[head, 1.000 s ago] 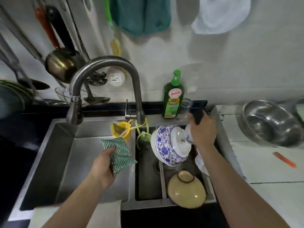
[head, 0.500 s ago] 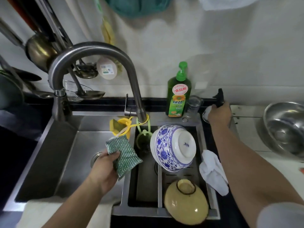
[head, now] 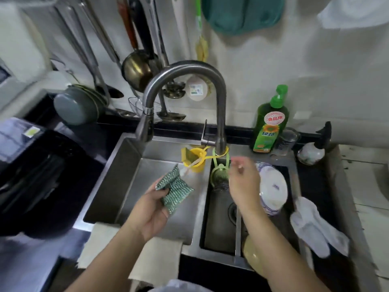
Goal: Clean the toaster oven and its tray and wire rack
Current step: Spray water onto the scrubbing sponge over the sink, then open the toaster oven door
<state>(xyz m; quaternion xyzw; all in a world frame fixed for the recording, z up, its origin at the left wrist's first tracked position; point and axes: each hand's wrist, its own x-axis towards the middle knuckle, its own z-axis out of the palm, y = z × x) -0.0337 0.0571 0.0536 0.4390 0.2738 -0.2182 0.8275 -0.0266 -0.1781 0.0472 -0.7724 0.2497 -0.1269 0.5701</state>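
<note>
My left hand (head: 147, 213) grips a green scouring sponge (head: 175, 189) over the left basin of the steel sink (head: 130, 165). Blurred by motion, my right hand (head: 244, 182) hovers over the basin divider just right of the faucet base; its fingers are loose and hold nothing. A spray bottle with a black trigger (head: 312, 151) stands at the sink's back right corner, apart from both hands. At the far left sits a black appliance (head: 31, 182), blurred. No tray or wire rack shows.
The curved faucet (head: 189, 70) arches over the left basin. A green dish soap bottle (head: 269, 123) stands behind the right basin. That basin holds a blue-and-white bowl (head: 273, 186), a yellow bowl (head: 252, 256) and a white cloth (head: 315, 228). Ladles hang on the wall.
My right hand let go of the spray bottle at the sink's back right and swung left toward the faucet base. The left hand still holds the sponge. The view shifted left.
</note>
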